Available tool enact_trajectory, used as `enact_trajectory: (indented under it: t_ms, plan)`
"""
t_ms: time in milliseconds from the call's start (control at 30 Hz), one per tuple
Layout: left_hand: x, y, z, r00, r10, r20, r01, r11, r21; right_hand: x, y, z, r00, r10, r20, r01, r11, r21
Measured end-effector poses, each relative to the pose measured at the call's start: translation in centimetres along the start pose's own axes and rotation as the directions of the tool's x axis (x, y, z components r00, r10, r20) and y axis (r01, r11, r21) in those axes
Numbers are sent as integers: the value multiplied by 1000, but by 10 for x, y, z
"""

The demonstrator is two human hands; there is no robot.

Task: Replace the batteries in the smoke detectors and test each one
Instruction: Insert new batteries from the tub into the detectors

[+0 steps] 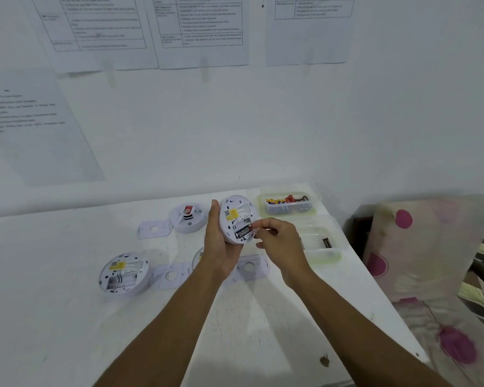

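White smoke detector, back-up, clasped in my left hand above the desk — steadied, I judge, so my right hand, pinching the battery, can work its bay.

Cool, bluish, even light is washing out the white worktop and wall. The forearms are casting soft, faint shadows. Print on the wall sheets is blurring, and the edges are bowing.
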State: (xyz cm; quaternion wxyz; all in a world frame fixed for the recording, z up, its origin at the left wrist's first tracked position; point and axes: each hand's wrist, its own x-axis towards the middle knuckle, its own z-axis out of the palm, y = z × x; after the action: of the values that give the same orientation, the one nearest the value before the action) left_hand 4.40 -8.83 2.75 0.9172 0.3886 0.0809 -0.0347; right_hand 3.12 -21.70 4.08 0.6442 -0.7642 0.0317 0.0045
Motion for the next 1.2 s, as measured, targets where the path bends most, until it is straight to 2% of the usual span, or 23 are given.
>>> enact_trajectory:
  t_ms: [100, 200, 333, 467, 633, 700, 767, 800, 867, 933, 1100, 1200]
  plan:
    - [1, 1, 0, 1000, 9, -2, -9, 1000, 2, 1, -4, -1, 994, 87, 64, -95, 986, 140]
    - [0, 2, 2, 1000, 15, 9, -15, 1000, 12, 1, -6, -3, 995, 89, 51, -96, 982, 161]
    - [-3, -5, 1, 1000, -8, 17, 7, 999, 52, 2, -8, -5, 1000, -18, -18, 19, 998, 65]
    - [-4, -12, 3, 999, -26, 20, 25, 999, 44, 2, -10, -4, 991, -130, -24, 130, 991, 31]
    - [1, -7, 7, 998, -48, 27, 48, 999, -1, 14, -18, -25, 984, -180, 7, 180, 984, -8]
    - [2, -4, 9, 998, -50, 26, 51, 998, -39, 28, -20, -51, 977, -213, 14, 213, 967, -143]
    - [3, -4, 10, 998, -63, 27, 64, 996, -66, 47, -16, -81, 970, -230, 73, 238, 857, -458]
    - [4, -6, 11, 997, -69, 26, 71, 995, -74, 55, -13, -94, 973, -199, 116, 228, 756, -614]
    - [5, -11, 11, 997, -72, 16, 73, 994, -77, 66, -4, -111, 984, -60, 168, 169, 610, -774]
    - [4, -16, 11, 997, -75, 11, 75, 995, -72, 73, 6, -117, 983, 24, 180, 140, 535, -833]
    - [2, -22, 12, 997, -74, 4, 74, 996, -58, 81, 15, -114, 979, -3, 204, 190, 377, -907]
    - [1, -22, 11, 997, -71, 4, 71, 996, -59, 82, 15, -117, 980, -48, 192, 195, 422, -886]
